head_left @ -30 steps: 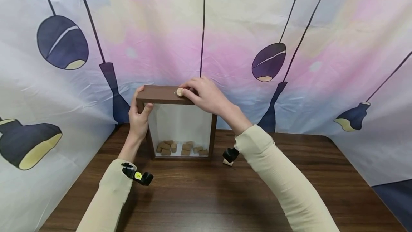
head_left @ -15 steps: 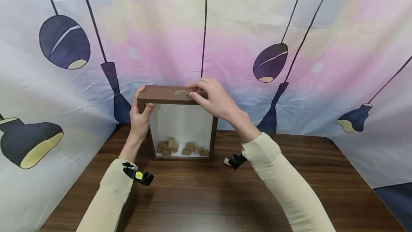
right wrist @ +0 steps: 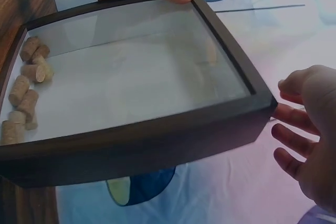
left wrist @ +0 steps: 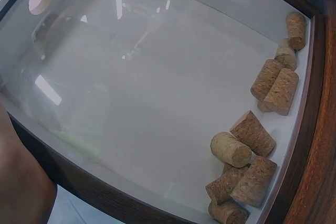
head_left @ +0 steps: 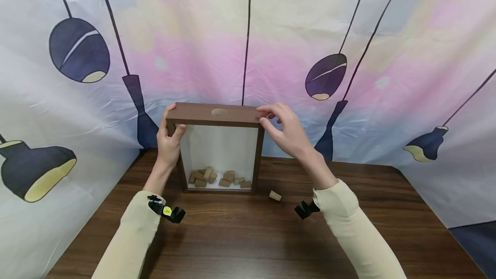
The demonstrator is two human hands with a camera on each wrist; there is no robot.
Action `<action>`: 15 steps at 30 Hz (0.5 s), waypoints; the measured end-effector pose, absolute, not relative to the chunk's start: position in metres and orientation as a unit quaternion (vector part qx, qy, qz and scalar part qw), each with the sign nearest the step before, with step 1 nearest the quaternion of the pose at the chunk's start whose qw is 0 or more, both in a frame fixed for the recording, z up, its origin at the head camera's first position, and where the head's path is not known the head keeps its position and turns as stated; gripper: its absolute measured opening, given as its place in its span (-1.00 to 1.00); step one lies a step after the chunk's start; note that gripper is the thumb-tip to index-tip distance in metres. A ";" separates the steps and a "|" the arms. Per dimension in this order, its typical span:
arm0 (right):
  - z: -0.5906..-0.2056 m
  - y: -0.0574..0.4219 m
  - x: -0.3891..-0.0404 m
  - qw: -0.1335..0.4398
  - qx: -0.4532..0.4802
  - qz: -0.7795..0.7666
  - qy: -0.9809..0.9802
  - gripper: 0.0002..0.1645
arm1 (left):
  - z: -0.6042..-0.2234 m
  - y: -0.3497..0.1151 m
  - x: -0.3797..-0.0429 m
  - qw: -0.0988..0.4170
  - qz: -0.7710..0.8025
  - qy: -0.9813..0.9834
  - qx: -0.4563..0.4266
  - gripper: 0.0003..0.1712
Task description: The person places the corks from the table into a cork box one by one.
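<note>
A brown wooden shadow box (head_left: 193, 114) with a clear front stands upright on the table. A round hole (head_left: 219, 112) is cut in its top edge. Several corks (left wrist: 253, 182) lie in loose heaps along the bottom inside. My left hand (head_left: 168, 143) grips the upper left corner, thumb on the front edge and fingers behind. At the upper right corner is my right hand (head_left: 290, 134), holding nothing, its fingers loosely bent and the fingertips right at the corner in the right wrist view. One loose cork (head_left: 275, 195) lies on the table right of the box.
The dark wood-grain table (head_left: 232, 236) runs back to a fabric backdrop (head_left: 279, 25) printed with hanging lamps, close behind the box. Small black cameras, such as the right one (head_left: 306, 209), stick out from both sleeve cuffs.
My right hand has let a cork go through the top hole and moved right to the box's corner. The heap on the left inside has shifted with the added cork. The left hand stays put.
</note>
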State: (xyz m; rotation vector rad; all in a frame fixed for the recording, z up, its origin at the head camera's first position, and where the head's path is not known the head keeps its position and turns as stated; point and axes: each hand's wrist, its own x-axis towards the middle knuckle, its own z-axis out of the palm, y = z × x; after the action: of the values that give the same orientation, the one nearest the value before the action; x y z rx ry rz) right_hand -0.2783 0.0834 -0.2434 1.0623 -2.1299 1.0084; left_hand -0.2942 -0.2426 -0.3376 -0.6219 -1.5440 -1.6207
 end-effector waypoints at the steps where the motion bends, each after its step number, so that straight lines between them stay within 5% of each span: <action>1: -0.246 0.086 -0.278 0.276 0.392 0.382 -0.790 -0.70 | -0.338 -0.243 -0.295 0.398 -0.639 -0.611 -0.244 -0.21; 15: -0.293 0.118 -0.271 0.249 0.351 0.393 -0.813 -0.71 | -0.336 -0.241 -0.293 0.388 -0.646 -0.611 -0.240 -0.22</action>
State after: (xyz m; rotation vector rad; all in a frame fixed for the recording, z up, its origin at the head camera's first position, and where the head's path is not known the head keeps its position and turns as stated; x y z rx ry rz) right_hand -0.2715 0.1184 -0.2930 0.9558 -2.2143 1.0709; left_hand -0.2934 -0.2407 -0.3362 -0.6110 -1.5548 -1.6441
